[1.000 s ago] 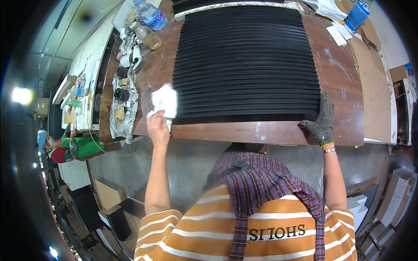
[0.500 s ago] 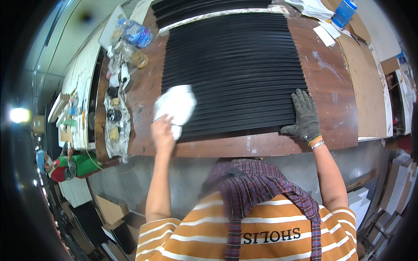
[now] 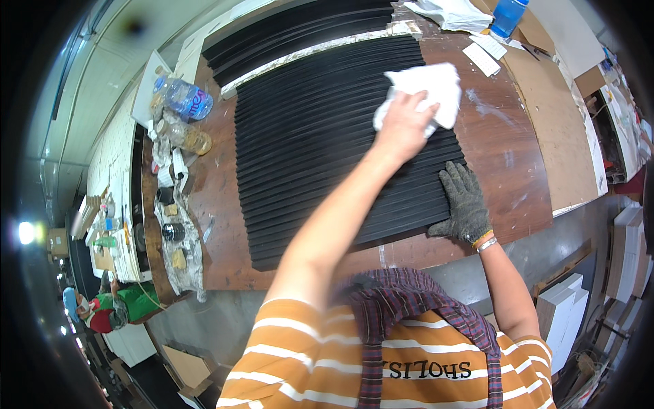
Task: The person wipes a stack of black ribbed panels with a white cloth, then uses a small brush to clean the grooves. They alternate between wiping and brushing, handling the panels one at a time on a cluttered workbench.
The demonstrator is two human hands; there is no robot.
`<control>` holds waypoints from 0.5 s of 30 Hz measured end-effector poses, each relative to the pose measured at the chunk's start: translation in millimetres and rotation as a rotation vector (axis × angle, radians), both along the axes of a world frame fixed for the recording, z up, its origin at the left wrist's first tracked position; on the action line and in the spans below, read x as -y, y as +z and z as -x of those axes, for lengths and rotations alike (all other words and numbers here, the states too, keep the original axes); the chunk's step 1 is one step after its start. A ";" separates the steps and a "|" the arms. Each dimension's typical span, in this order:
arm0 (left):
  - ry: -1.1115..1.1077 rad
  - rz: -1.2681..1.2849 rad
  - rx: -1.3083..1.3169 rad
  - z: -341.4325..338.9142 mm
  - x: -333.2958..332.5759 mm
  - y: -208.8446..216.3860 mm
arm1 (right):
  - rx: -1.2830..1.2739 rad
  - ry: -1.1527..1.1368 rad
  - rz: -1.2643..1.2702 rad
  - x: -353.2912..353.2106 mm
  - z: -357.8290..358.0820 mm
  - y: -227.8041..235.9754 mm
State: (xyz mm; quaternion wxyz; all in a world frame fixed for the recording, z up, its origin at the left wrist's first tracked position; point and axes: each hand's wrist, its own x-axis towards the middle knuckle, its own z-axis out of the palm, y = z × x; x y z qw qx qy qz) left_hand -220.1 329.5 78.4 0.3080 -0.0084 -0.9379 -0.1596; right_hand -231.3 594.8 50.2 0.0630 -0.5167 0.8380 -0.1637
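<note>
Black ribbed strips (image 3: 327,136) lie side by side as a wide sheet on a brown wooden table (image 3: 507,163). My bare left hand (image 3: 403,129) holds a white cloth (image 3: 436,92) pressed on the sheet's far right part, the forearm reaching across the strips. In a dark grey knitted glove, my right hand (image 3: 465,203) lies spread over the sheet's near right edge, its fingers stretched out and apart. Beyond the sheet runs a pale, paint-stained bar (image 3: 306,54), and behind that lie more black strips (image 3: 293,31).
Plastic bottles (image 3: 187,100) and a paint-smeared strip with small items (image 3: 178,245) line the table's left side. At the far right are a blue bottle (image 3: 507,17), white cards (image 3: 481,58) and cardboard (image 3: 538,102). Another person (image 3: 112,307) works at the left.
My left hand has swept the white cloth from the sheet's near left corner across to its far right side. The gloved right hand stays on the right edge. The view has turned slightly.
</note>
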 end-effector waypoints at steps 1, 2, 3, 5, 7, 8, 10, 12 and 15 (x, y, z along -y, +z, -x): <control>-0.037 -0.066 0.085 16.6 -12.1 -5.8 | -0.014 -0.004 -0.011 0.0 0.1 -0.2; -0.104 -0.129 0.153 27.3 -18.8 -12.3 | -0.015 -0.005 -0.005 0.2 0.2 -0.3; -0.062 -0.103 0.326 32.6 -21.4 -19.9 | 0.006 -0.014 0.005 0.4 0.1 0.0; -0.024 -0.046 0.341 26.8 -11.0 -35.9 | -0.016 -0.016 -0.006 0.9 -0.5 1.6; 0.010 -0.025 0.397 2.0 13.3 -51.2 | -0.010 -0.022 -0.023 1.4 -0.8 4.1; 0.007 -0.013 0.382 -19.4 29.9 -57.5 | -0.001 -0.026 -0.038 1.6 -0.8 5.5; 0.073 -0.058 0.352 -76.9 68.3 -64.4 | 0.016 -0.027 -0.058 1.9 -0.8 7.6; 0.225 0.003 0.337 -149.7 110.1 -61.2 | 0.029 -0.024 -0.063 2.2 -0.6 8.3; 0.486 -0.203 0.391 -256.8 174.1 -37.3 | 0.030 -0.014 -0.016 2.8 0.0 7.1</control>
